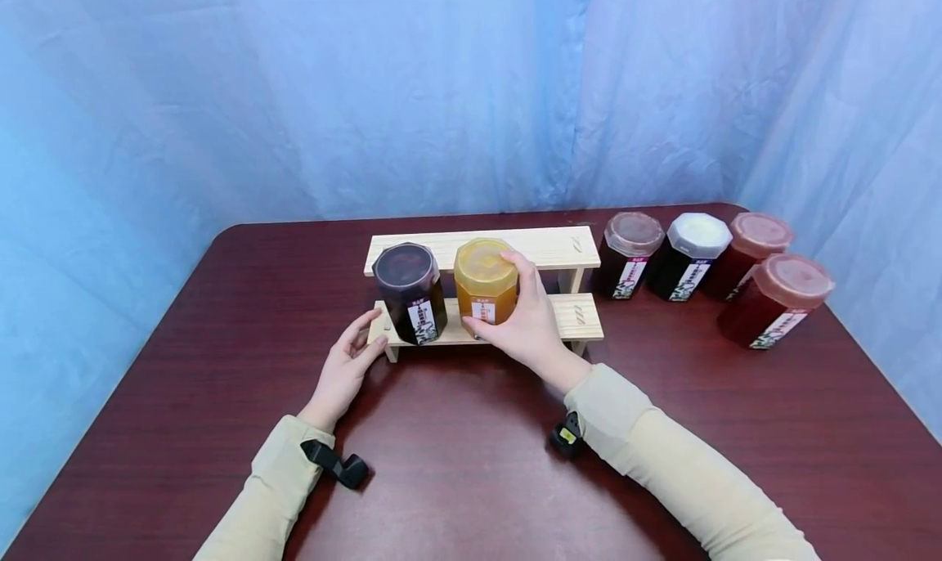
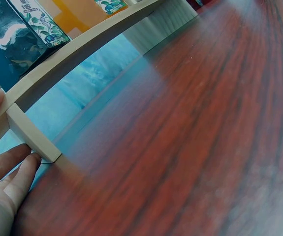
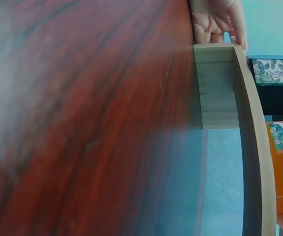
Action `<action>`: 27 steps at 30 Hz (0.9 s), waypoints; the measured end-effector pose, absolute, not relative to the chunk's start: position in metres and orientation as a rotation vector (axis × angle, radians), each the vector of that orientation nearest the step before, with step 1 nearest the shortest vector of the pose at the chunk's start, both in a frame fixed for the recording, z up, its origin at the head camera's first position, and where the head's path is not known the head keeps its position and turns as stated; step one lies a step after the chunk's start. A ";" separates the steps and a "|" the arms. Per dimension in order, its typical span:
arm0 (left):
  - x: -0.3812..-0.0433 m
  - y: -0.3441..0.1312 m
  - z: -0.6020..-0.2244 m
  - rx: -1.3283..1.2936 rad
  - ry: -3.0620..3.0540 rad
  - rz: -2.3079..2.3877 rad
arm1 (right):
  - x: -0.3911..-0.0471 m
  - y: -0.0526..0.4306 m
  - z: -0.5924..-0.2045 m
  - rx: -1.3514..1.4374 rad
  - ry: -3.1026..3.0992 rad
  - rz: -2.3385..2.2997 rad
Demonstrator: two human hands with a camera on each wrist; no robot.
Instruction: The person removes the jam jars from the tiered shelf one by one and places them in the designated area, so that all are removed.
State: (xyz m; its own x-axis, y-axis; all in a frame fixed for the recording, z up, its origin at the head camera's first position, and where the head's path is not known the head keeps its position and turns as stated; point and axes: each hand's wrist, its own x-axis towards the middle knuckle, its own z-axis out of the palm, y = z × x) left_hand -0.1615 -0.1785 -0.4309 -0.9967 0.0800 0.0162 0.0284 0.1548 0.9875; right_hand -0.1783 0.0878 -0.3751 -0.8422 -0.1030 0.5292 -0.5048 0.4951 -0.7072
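Amber jar (image 1: 483, 288), octagonal, yellow-lidded, white-labelled, right fingers (image 1: 526, 270) gripping it, left fingers (image 1: 361, 324) loosely spread, touching wooden stand (image 1: 577, 316)

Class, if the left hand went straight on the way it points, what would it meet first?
The left hand would first meet the lower wooden shelf at its left end, which it already seems to touch; the dark jar probably comes next, though depth is unclear.

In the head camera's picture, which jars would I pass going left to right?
Dark purple-lidded jar, yellow jar gripped by the right hand, dark jar with a pinkish lid, dark jar with a white lid, nearer red jar.
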 end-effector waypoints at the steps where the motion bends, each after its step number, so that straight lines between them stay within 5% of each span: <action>1: -0.162 -0.179 -0.431 0.113 2.351 2.022 | -0.179 0.087 -0.375 0.502 -2.322 1.299; 27: -0.164 -0.178 -0.433 0.111 2.369 1.981 | -0.174 0.090 -0.372 0.477 -2.295 1.374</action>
